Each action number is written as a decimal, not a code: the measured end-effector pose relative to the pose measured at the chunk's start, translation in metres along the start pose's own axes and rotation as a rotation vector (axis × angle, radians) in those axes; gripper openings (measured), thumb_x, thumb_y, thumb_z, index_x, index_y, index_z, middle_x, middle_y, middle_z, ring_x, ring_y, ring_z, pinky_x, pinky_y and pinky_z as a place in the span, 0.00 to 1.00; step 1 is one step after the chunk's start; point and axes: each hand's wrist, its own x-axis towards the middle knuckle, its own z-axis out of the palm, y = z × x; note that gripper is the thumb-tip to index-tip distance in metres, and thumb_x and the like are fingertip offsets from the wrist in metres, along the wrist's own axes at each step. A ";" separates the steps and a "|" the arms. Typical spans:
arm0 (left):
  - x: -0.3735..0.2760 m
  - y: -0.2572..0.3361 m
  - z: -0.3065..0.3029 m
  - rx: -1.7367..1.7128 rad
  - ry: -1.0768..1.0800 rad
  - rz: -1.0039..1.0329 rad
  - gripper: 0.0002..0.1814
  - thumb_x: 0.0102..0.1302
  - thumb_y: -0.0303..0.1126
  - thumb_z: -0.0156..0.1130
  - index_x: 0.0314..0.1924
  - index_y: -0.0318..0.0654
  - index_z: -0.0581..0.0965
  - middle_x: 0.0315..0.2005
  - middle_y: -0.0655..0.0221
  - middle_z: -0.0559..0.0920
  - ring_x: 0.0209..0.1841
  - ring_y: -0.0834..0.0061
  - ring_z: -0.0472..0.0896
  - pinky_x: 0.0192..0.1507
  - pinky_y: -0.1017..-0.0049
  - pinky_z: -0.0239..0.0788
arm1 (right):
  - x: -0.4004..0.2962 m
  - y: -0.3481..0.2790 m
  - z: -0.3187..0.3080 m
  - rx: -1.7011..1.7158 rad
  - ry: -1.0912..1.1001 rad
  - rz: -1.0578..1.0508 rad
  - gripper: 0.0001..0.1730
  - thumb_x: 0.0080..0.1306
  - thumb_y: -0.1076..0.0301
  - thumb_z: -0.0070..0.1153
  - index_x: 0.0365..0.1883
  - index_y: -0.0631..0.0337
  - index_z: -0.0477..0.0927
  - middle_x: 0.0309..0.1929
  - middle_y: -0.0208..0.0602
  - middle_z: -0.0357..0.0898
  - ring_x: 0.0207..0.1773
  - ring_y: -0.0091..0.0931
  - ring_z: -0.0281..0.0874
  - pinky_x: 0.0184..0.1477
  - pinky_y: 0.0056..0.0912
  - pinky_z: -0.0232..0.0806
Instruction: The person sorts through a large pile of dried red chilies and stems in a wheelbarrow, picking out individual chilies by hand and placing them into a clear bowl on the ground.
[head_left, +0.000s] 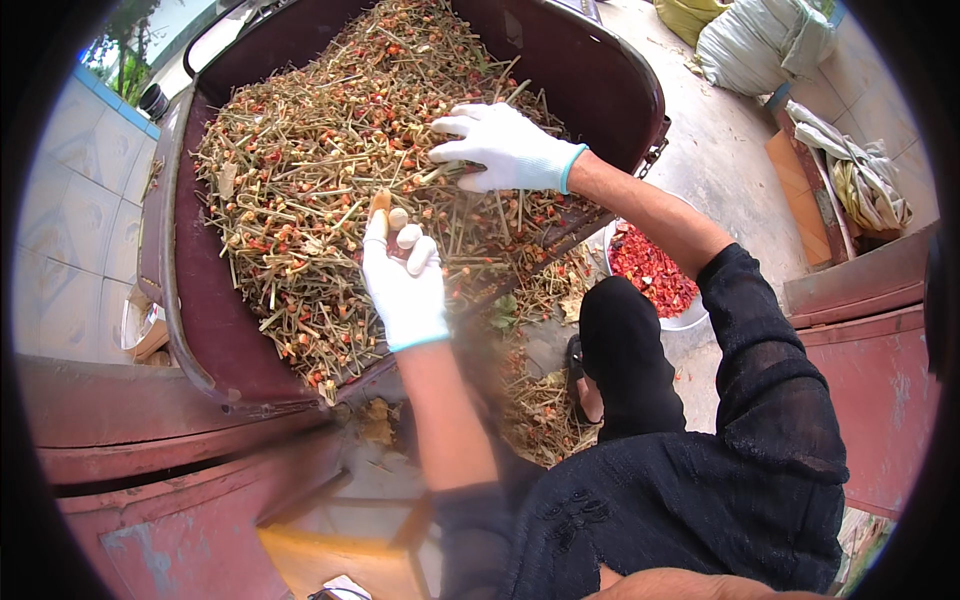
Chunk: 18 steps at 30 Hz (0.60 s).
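Observation:
A large heap of dried stems with small red and orange bits (300, 172) fills a dark red metal cart bed (600, 82). My left hand (405, 277), in a white glove with a stained fingertip, is turned palm up at the heap's near side, fingers partly curled; whether anything lies in it I cannot tell. Further right, my right hand (506, 148), also gloved in white, rests palm down over the heap with its fingers spread. Below my right forearm a white basin (694, 321) holds red flakes or pieces (649, 274).
Fallen stems (536, 412) lie on the ground by my foot. A yellow wooden stool or box (345, 562) stands at the bottom. White sacks (757, 45) lie at the upper right, folded sacks (862, 180) below them. Red metal door panels (870, 397) flank both sides.

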 end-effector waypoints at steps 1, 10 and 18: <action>0.000 -0.002 0.000 -0.010 0.012 -0.009 0.13 0.77 0.32 0.49 0.52 0.33 0.76 0.30 0.67 0.81 0.23 0.84 0.69 0.14 0.86 0.55 | -0.002 0.011 0.003 0.028 -0.050 0.077 0.19 0.57 0.56 0.61 0.46 0.48 0.82 0.50 0.34 0.78 0.55 0.35 0.75 0.50 0.42 0.69; -0.002 0.005 0.000 -0.015 0.032 0.021 0.11 0.76 0.32 0.50 0.50 0.33 0.76 0.30 0.67 0.82 0.22 0.85 0.70 0.14 0.86 0.56 | 0.002 0.088 -0.006 -0.118 -0.219 0.623 0.16 0.61 0.59 0.56 0.45 0.53 0.82 0.41 0.40 0.81 0.48 0.40 0.79 0.51 0.45 0.70; -0.005 0.008 -0.002 0.007 0.054 0.044 0.13 0.77 0.32 0.48 0.53 0.33 0.75 0.30 0.68 0.80 0.23 0.85 0.69 0.14 0.86 0.55 | 0.049 0.056 0.009 0.066 0.109 0.417 0.16 0.62 0.63 0.52 0.46 0.52 0.84 0.43 0.39 0.84 0.44 0.39 0.83 0.48 0.43 0.74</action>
